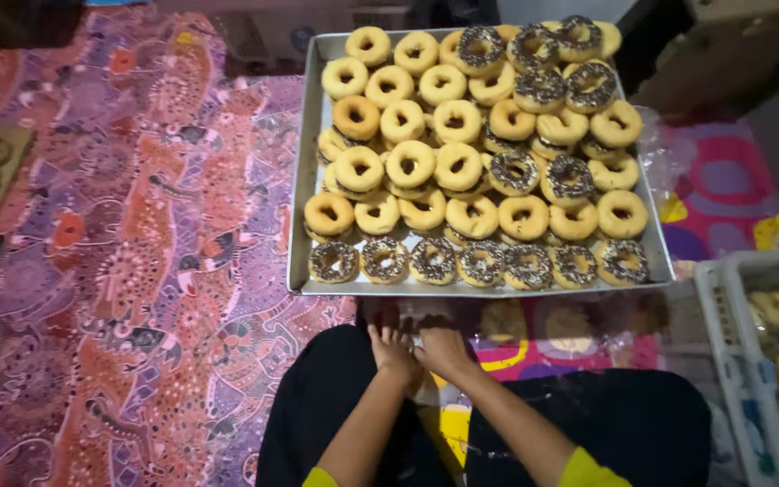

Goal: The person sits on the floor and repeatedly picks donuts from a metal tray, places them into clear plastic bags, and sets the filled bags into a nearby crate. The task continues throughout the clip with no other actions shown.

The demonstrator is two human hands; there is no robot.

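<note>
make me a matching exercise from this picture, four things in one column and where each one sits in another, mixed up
Things:
1. metal tray
2. sprinkled doughnuts
3. white crate
4. both hands, left hand and right hand

Places:
A. together at the tray's near edge, above the lap
B. in a row along the tray's near side
C. in the middle, on the patterned mat
D. at the right edge, holding more doughnuts

Pairs: 1-C, 2-B, 3-D, 4-A
</note>
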